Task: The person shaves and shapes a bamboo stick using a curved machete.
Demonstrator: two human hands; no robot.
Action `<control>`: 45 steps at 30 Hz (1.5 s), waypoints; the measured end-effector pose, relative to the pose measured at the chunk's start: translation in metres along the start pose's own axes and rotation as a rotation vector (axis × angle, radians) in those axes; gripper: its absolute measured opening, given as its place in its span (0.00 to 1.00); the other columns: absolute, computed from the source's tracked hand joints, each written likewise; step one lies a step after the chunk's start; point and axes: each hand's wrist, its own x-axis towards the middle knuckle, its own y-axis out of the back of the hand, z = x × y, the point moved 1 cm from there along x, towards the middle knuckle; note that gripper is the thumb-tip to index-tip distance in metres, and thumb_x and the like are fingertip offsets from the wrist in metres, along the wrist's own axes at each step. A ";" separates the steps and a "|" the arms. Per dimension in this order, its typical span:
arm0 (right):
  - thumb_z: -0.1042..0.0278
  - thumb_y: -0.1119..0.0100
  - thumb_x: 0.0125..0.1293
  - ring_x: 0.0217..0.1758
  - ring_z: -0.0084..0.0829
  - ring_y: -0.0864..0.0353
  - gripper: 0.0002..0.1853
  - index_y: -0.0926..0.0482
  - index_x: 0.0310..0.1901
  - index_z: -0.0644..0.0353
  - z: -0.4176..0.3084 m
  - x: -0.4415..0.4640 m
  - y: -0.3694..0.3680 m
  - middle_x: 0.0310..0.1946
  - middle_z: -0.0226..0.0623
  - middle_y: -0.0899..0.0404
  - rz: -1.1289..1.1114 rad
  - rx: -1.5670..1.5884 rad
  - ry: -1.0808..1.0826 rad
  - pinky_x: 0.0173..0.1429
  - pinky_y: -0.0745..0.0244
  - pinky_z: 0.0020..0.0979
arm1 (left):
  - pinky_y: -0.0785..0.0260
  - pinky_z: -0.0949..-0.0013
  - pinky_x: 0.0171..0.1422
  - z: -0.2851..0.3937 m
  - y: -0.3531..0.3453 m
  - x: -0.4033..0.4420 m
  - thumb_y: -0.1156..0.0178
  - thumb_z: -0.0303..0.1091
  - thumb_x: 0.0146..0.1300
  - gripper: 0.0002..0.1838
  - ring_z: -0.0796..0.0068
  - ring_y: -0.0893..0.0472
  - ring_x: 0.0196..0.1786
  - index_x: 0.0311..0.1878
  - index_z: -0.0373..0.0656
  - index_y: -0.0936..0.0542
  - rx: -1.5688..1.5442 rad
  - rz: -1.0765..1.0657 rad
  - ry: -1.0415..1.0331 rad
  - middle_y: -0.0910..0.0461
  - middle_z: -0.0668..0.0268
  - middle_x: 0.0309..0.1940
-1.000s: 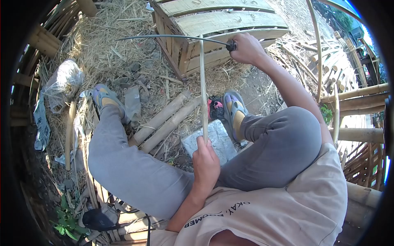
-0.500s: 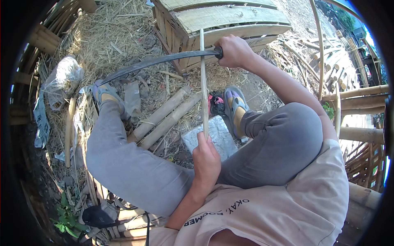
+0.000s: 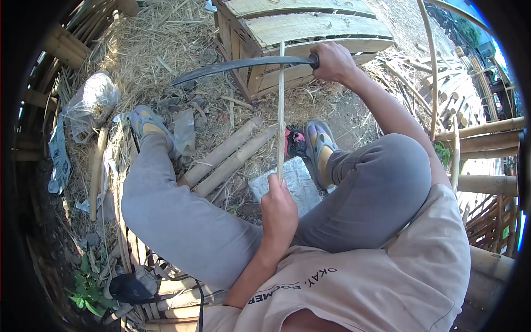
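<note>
My left hand (image 3: 277, 213) is closed around the lower end of a thin bamboo strip (image 3: 281, 116), which points away from my lap. My right hand (image 3: 336, 62), farther out, grips the dark handle of a machete (image 3: 238, 66). The long curved blade lies across the strip near its far end, its tip pointing left. Whether the edge touches the strip I cannot tell. Below the strip, between my feet, sits a pale stone block (image 3: 296, 180).
A slatted wooden crate (image 3: 315, 27) stands just beyond my right hand. Two bamboo poles (image 3: 227, 157) lie on straw-covered ground between my legs. A plastic bag (image 3: 94, 99) is at the left, a black cap-like item (image 3: 133, 288) at lower left, and stacked bamboo (image 3: 459, 94) at the right.
My right hand and the machete have moved slightly up and right, closer to the strip's far end. The blade is now more level. My left hand keeps its hold on the strip.
</note>
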 end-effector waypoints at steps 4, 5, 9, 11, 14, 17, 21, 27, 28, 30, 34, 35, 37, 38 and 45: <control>0.68 0.36 0.46 0.34 0.50 0.14 0.06 0.16 0.28 0.58 0.007 -0.008 0.004 0.25 0.46 0.16 0.048 -0.064 0.032 0.44 0.18 0.46 | 0.34 0.38 0.33 0.000 -0.002 0.000 0.52 0.28 0.76 0.06 0.32 0.20 0.32 0.49 0.35 0.32 0.007 -0.024 -0.007 0.21 0.40 0.24; 0.68 0.36 0.46 0.34 0.50 0.14 0.06 0.16 0.29 0.57 0.012 -0.008 0.003 0.25 0.46 0.16 0.025 -0.074 0.010 0.44 0.19 0.46 | 0.34 0.38 0.33 -0.001 -0.002 0.000 0.52 0.28 0.76 0.06 0.32 0.19 0.32 0.49 0.35 0.32 0.009 -0.023 -0.022 0.21 0.40 0.24; 0.68 0.35 0.46 0.35 0.49 0.14 0.08 0.16 0.30 0.56 0.013 -0.012 0.015 0.27 0.46 0.16 0.013 -0.131 0.027 0.45 0.19 0.46 | 0.37 0.44 0.27 -0.003 -0.001 -0.002 0.52 0.30 0.77 0.06 0.38 0.20 0.26 0.45 0.37 0.30 0.001 0.058 -0.104 0.24 0.45 0.19; 0.67 0.35 0.48 0.37 0.48 0.14 0.09 0.14 0.33 0.55 0.017 -0.012 0.022 0.28 0.46 0.15 0.050 -0.116 0.007 0.46 0.19 0.46 | 0.37 0.44 0.27 0.001 0.003 -0.002 0.52 0.29 0.77 0.06 0.38 0.20 0.27 0.45 0.36 0.30 -0.011 0.042 -0.121 0.24 0.45 0.20; 0.64 0.37 0.53 0.39 0.44 0.12 0.14 0.11 0.41 0.53 0.059 -0.003 0.038 0.31 0.44 0.13 0.159 -0.120 -0.231 0.48 0.18 0.44 | 0.36 0.45 0.27 0.008 0.001 -0.019 0.52 0.29 0.77 0.06 0.38 0.20 0.26 0.46 0.36 0.30 0.008 0.038 -0.242 0.24 0.44 0.20; 0.61 0.41 0.57 0.48 0.43 0.12 0.21 0.13 0.51 0.55 0.143 -0.006 0.078 0.43 0.48 0.11 0.263 -0.054 -0.465 0.55 0.19 0.42 | 0.35 0.41 0.29 0.005 0.005 -0.019 0.51 0.28 0.77 0.06 0.34 0.20 0.30 0.48 0.35 0.32 -0.032 0.010 -0.168 0.23 0.41 0.22; 0.60 0.35 0.58 0.41 0.38 0.12 0.18 0.14 0.45 0.64 0.184 -0.033 0.086 0.37 0.47 0.12 0.563 0.280 -0.492 0.48 0.20 0.39 | 0.35 0.38 0.30 0.009 0.008 -0.012 0.52 0.28 0.77 0.06 0.31 0.21 0.31 0.48 0.34 0.33 -0.087 0.018 -0.131 0.22 0.39 0.23; 0.53 0.29 0.62 0.24 0.26 0.23 0.18 0.17 0.31 0.64 0.126 -0.052 0.094 0.19 0.34 0.21 0.301 0.381 -0.274 0.33 0.28 0.33 | 0.36 0.47 0.27 0.012 -0.003 -0.003 0.53 0.29 0.78 0.07 0.40 0.19 0.26 0.46 0.35 0.30 -0.018 0.047 -0.142 0.24 0.44 0.20; 0.54 0.30 0.63 0.25 0.30 0.21 0.17 0.16 0.30 0.63 0.102 -0.055 0.096 0.20 0.36 0.20 0.245 0.287 -0.219 0.34 0.26 0.36 | 0.36 0.46 0.27 0.014 -0.004 -0.002 0.53 0.29 0.78 0.07 0.39 0.19 0.27 0.46 0.34 0.30 -0.050 0.062 -0.185 0.23 0.43 0.21; 0.56 0.31 0.63 0.28 0.39 0.17 0.15 0.15 0.30 0.62 0.062 -0.060 0.092 0.22 0.40 0.17 0.182 0.159 -0.098 0.38 0.23 0.41 | 0.36 0.41 0.29 0.019 -0.005 -0.002 0.53 0.28 0.78 0.06 0.34 0.20 0.29 0.47 0.35 0.31 -0.032 0.045 -0.183 0.23 0.41 0.21; 0.59 0.32 0.61 0.25 0.52 0.22 0.18 0.21 0.23 0.65 0.040 -0.064 0.059 0.17 0.49 0.24 0.242 0.163 0.072 0.35 0.28 0.46 | 0.35 0.39 0.29 0.024 -0.008 -0.002 0.52 0.28 0.77 0.05 0.33 0.20 0.29 0.47 0.35 0.32 -0.012 0.039 -0.193 0.23 0.41 0.21; 0.59 0.32 0.61 0.26 0.53 0.20 0.17 0.20 0.23 0.65 0.039 -0.064 0.053 0.17 0.50 0.24 0.243 0.170 0.085 0.36 0.27 0.47 | 0.35 0.39 0.29 0.024 -0.008 -0.004 0.52 0.28 0.77 0.05 0.33 0.20 0.29 0.48 0.35 0.32 -0.011 0.030 -0.196 0.23 0.41 0.21; 0.64 0.33 0.53 0.35 0.53 0.16 0.09 0.17 0.27 0.61 0.032 -0.060 0.060 0.23 0.49 0.19 0.147 0.071 0.013 0.43 0.22 0.48 | 0.35 0.40 0.29 0.024 -0.008 -0.006 0.52 0.28 0.77 0.06 0.33 0.20 0.29 0.48 0.35 0.32 -0.011 0.011 -0.202 0.23 0.41 0.21; 0.66 0.34 0.49 0.37 0.51 0.15 0.08 0.15 0.29 0.60 0.033 -0.058 0.063 0.27 0.47 0.17 0.096 0.035 -0.009 0.45 0.20 0.47 | 0.35 0.40 0.29 0.025 -0.007 -0.006 0.51 0.28 0.76 0.06 0.34 0.20 0.29 0.48 0.35 0.32 -0.019 0.005 -0.208 0.23 0.42 0.21; 0.68 0.41 0.49 0.39 0.56 0.16 0.08 0.17 0.28 0.63 0.069 -0.048 0.066 0.29 0.53 0.16 0.192 0.039 -0.184 0.48 0.21 0.50 | 0.34 0.49 0.25 0.019 -0.008 -0.020 0.53 0.28 0.78 0.06 0.41 0.19 0.25 0.45 0.35 0.30 0.017 -0.049 -0.276 0.23 0.46 0.21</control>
